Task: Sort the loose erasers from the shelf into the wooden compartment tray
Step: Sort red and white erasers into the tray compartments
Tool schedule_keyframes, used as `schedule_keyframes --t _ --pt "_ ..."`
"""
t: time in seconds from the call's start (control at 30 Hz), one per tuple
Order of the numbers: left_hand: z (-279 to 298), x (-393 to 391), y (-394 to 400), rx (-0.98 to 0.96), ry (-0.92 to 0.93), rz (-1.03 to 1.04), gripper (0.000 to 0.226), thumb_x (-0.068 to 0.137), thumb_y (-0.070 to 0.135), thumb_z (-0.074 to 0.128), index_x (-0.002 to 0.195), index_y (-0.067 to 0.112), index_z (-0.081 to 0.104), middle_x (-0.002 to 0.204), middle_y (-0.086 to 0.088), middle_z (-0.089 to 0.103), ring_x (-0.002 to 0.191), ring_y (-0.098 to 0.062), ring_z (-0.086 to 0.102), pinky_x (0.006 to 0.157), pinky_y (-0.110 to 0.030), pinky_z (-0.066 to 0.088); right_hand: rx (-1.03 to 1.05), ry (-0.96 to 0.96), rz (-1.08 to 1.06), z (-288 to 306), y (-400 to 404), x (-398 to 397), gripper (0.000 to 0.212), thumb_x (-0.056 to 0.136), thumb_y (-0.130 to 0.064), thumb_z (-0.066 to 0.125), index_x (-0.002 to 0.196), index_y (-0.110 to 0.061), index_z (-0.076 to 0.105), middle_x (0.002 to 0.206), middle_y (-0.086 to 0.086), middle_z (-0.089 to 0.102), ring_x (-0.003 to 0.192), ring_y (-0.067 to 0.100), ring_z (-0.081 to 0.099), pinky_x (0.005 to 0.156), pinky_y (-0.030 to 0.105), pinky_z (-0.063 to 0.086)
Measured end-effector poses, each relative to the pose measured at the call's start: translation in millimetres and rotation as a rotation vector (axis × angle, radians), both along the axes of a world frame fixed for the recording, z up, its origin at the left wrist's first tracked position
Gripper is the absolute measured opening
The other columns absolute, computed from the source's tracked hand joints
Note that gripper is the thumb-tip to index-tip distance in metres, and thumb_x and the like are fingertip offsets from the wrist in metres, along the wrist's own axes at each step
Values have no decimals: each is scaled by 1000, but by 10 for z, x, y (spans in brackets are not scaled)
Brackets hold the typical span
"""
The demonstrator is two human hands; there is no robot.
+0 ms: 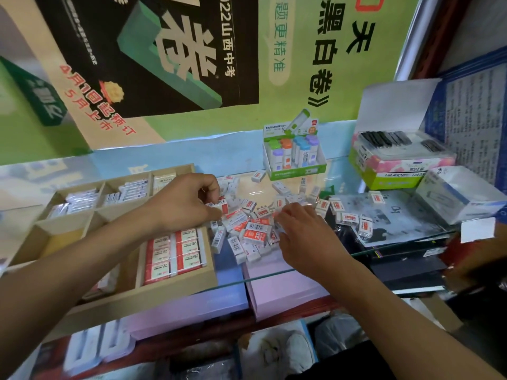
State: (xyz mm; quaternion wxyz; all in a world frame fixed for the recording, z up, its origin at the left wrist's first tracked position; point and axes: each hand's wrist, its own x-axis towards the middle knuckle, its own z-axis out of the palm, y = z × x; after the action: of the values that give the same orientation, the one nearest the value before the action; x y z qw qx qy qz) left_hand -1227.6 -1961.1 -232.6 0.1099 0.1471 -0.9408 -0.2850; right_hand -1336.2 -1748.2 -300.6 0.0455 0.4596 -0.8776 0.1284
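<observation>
A big poster [153,50] fills the top of the frame, reading "2022". At left sits the wooden tray [175,286]; its near box holds neat erasers marked "2B" (the back boxes are too blurry to read). A pile of loose erasers [255,231] lies in the middle on the glass shelf [288,272]. The left hand [183,201] pinches one eraser [220,205]. The right hand [304,237] rests spread on the pile, fingertips hidden.
</observation>
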Motion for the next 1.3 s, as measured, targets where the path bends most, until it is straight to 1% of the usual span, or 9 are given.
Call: schedule_keyframes --t 0.13,0.3,0.47,0.67,0.8,0.9,1.03,1.17,1.3 --pt "0 110 -32 -15 5 7 23 70 9 78 71 18 57 76 -1 63 68 -20 58 62 -32 48 -100 -116 105 -9 -51 78 57 91 -36 24 139 -16 44 139 9 47 127 31 40 106 45 35" --pt "-80 158 17 58 8 -3 22 70 6 77 72 16 58 75 2 60 64 -12 52 62 -27 44 11 -71 139 -154 -112 221 76 89 -57 2 150 -19 26 154 7 31 144 28 20 118 48 17" --pt "-104 105 96 69 50 -15 23 70 6 77 72 17 57 81 -2 60 75 -22 57 63 -27 44 -2 -49 60 -211 -4 200 71 91 -55 5 150 -20 22 153 2 30 147 24 16 116 50 22" --pt "-81 33 184 89 49 -9 25 72 5 77 71 18 56 80 1 60 63 -7 53 59 -22 42 40 -122 -56 -231 149 37 67 97 -60 15 153 -24 10 161 3 12 149 23 -2 118 47 5" --pt "-98 7 216 91 42 -10 25 71 6 78 71 18 56 77 1 60 69 -16 55 62 -27 45 41 -124 -50 -222 122 66 67 97 -59 17 153 -23 11 161 4 8 148 29 -3 117 49 3" --pt "-110 17 249 124 47 -15 26 71 4 78 74 18 57 77 1 59 69 -16 54 63 -29 46 -10 -167 -57 -107 58 100 61 100 -50 29 152 -20 16 160 4 13 146 32 7 118 51 12" --pt "-73 112 281 206 84 37 30 72 -3 77 85 19 61 87 -1 61 80 -17 59 72 -28 49 -251 -181 -46 89 47 92 45 96 -35 50 137 -16 46 136 5 52 124 26 47 103 43 41" --pt "-1 287 290 398 97 145 30 74 -7 74 89 17 67 91 -5 65 79 -13 62 76 -25 49 -494 -536 40 245 80 154 27 92 -22 61 119 -20 63 100 -4 69 85 7 64 79 25 53" --pt "56 505 369 644 106 178 24 77 -7 71 92 12 71 93 -10 74 82 -20 69 76 -30 52 -570 -854 114 284 30 276 23 87 -24 70 109 -28 65 92 -8 70 83 2 66 76 20 54"
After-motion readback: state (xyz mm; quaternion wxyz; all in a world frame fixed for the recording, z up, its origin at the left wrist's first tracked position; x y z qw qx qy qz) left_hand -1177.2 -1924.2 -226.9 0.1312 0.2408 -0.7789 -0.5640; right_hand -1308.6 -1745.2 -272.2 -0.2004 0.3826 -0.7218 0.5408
